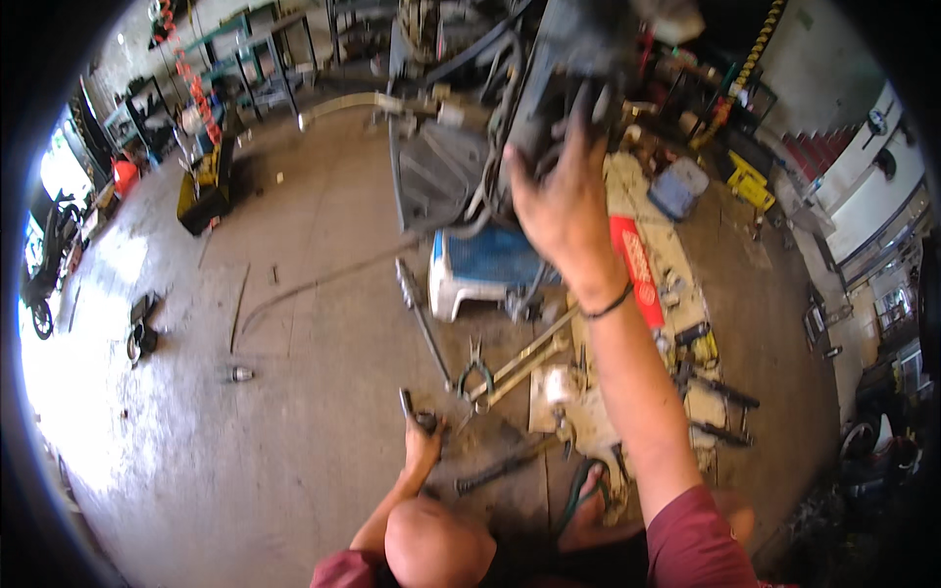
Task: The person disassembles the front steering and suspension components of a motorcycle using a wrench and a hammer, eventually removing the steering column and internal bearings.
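My right hand (567, 196) reaches up and forward, fingers spread, against a large dark motorcycle-like assembly (456, 167); its fingertips are blurred and partly lost against the dark part. My left hand (421, 451) is low, beside my bent knee, closed around a short dark tool (406, 404) whose kind I cannot make out. Just ahead of it on the floor lie pliers (475, 374) with dark green handles, a long metal rod (423, 323) and a long wrench (529, 365). Below the assembly stands a blue-and-white plastic stool (453, 279).
Cardboard (691, 284) on the right bears a red box (637, 274) and scattered parts. A blue-grey container (678, 188) and a yellow case (750, 181) stand beyond. A yellow-and-black tray (204, 186) and small metal parts lie on the left floor. A dark bar (505, 465) lies near my foot.
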Motion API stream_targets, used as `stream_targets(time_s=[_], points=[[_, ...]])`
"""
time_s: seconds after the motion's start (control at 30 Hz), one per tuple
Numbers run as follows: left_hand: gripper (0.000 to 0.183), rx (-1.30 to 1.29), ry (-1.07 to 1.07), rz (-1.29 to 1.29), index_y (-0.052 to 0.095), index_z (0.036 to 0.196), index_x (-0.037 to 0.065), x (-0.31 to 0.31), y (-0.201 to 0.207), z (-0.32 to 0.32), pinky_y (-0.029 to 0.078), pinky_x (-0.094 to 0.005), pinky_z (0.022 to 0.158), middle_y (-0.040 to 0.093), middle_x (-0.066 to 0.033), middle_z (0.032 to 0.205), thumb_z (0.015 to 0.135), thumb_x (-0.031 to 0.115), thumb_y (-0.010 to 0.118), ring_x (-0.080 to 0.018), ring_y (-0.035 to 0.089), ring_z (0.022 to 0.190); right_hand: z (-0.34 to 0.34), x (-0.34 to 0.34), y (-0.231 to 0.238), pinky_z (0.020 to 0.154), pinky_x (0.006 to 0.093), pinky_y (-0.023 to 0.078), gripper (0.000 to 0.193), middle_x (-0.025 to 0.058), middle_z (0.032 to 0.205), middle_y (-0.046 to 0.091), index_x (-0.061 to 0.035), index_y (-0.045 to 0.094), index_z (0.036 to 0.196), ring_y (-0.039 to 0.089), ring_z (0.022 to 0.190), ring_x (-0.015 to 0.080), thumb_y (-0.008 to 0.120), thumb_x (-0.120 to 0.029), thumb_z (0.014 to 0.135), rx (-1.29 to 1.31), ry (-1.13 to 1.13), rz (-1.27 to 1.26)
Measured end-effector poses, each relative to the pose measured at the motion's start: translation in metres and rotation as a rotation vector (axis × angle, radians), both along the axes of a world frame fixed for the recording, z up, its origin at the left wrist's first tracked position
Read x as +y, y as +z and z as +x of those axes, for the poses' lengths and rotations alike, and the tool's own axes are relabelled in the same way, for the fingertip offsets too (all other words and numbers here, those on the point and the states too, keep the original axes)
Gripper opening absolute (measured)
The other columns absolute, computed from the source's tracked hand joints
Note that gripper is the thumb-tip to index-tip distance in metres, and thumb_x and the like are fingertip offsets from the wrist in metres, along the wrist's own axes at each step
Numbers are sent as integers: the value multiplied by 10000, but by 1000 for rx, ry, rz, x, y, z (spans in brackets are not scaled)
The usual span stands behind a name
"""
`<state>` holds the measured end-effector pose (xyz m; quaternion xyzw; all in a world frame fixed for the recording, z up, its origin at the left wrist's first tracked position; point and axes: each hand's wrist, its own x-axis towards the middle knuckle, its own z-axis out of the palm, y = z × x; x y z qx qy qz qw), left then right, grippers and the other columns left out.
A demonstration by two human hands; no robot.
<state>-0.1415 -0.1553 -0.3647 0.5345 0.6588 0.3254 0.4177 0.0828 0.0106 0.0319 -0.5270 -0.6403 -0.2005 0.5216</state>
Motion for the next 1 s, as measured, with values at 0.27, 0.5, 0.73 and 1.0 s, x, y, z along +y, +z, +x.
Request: stream_targets(time_s=[0.27, 0.5, 0.73, 1.0], points=[[570, 99, -209, 62, 511, 1190, -21, -11, 18, -2, 483, -447, 831, 583, -249, 1077, 781, 306, 735, -422, 580, 980, -22, -27, 16, 619, 241, 504, 670, 36, 872, 517, -5, 284, 1346, 558, 705, 114, 703, -118, 835, 192, 335, -44], [543, 234, -483, 94, 507, 1236, 58, -37, 16, -4, 476, -448, 875, 560, -210, 1134, 780, 269, 714, -399, 555, 1034, -6, -27, 35, 784, 367, 494, 397, 151, 965, 505, 60, 425, 1185, 530, 859, 249, 613, -41, 850, 16, 377, -81], [502, 380, -705, 243, 528, 1182, 85, -48, 11, 11, 471, -462, 853, 550, -166, 1097, 757, 278, 714, -379, 534, 1022, 51, -59, 70, 443, 273, 447, 605, 75, 652, 537, 135, 257, 1363, 487, 488, 140, 531, -72, 865, 239, 1011, -535], [660, 463, -934, 32, 439, 1278, 30, -18, 32, 5, 459, -458, 904, 480, -248, 1258, 761, 321, 729, -409, 522, 1103, 64, -30, 50, 724, 331, 491, 248, 126, 726, 648, 38, 688, 884, 622, 728, 213, 685, -182, 770, 1019, 1546, -528]])
